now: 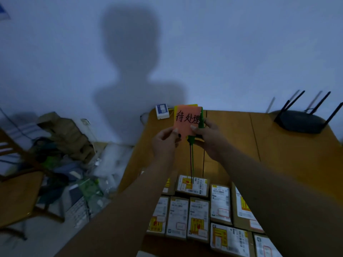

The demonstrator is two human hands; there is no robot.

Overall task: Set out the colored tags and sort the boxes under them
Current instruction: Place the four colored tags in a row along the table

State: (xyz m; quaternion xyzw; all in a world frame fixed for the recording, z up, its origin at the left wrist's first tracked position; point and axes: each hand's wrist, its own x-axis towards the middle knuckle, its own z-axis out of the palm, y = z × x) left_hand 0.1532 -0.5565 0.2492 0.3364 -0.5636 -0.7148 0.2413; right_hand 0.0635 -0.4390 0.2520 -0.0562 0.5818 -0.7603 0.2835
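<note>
Orange card up front, you pinch the fanned tags (187, 120) between left hand (164, 143) and right hand (208, 139), raised over the far end of the wooden table (289, 160). Thin and light, they likely slide apart; grip the edges. Labelled boxes (199, 216) crowd the near edge, unsorted.

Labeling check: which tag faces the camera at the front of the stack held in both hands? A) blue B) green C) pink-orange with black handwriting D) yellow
C: the pink-orange tag with black handwriting is frontmost, pinched between the left hand and right hand; yellow and green edges only peek out behind it.
</note>
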